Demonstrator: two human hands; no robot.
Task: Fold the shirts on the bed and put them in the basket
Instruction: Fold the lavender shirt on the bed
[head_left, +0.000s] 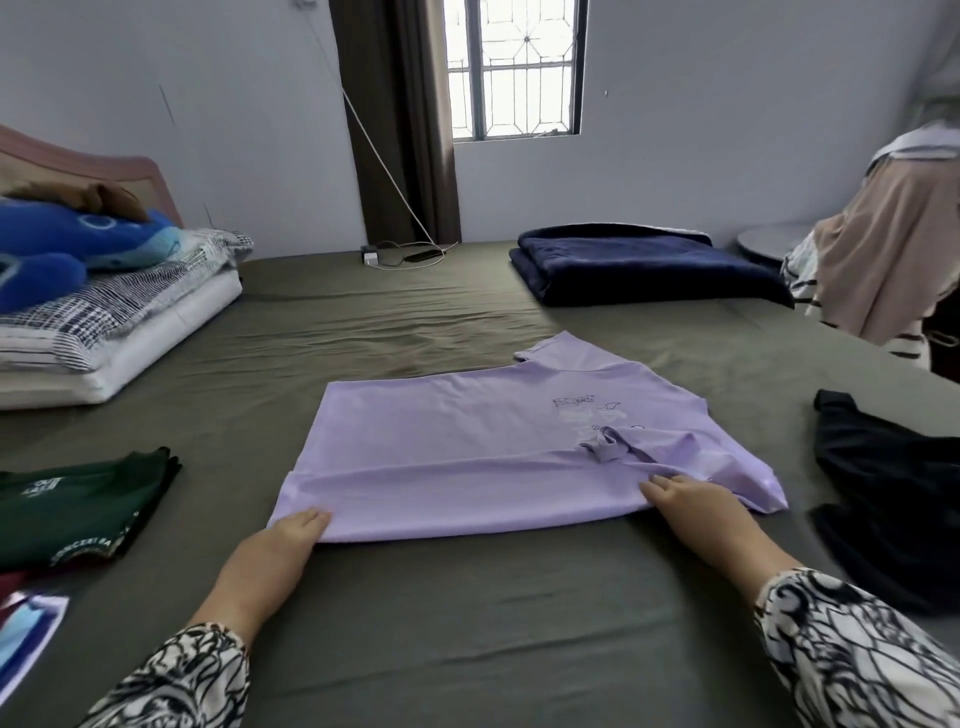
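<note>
Head view shows the lilac T-shirt spread sideways on the bed, its near edge folded over. Left hand and right hand rest flat-fingered on that fold, gripping nothing. Smooth outward before the next fold.

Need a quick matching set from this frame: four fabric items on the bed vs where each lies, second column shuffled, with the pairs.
Items
1. lilac shirt
2. green shirt
3. black garment
4. navy blanket

Places
A. far right part of the bed, folded, near the wall
B. near left edge of the view, folded
C. middle of the bed, under both hands
D. near right, lying loose and unfolded

Pairs: 1-C, 2-B, 3-D, 4-A

The left hand and the right hand both rest on the near edge of the lilac shirt.
</note>
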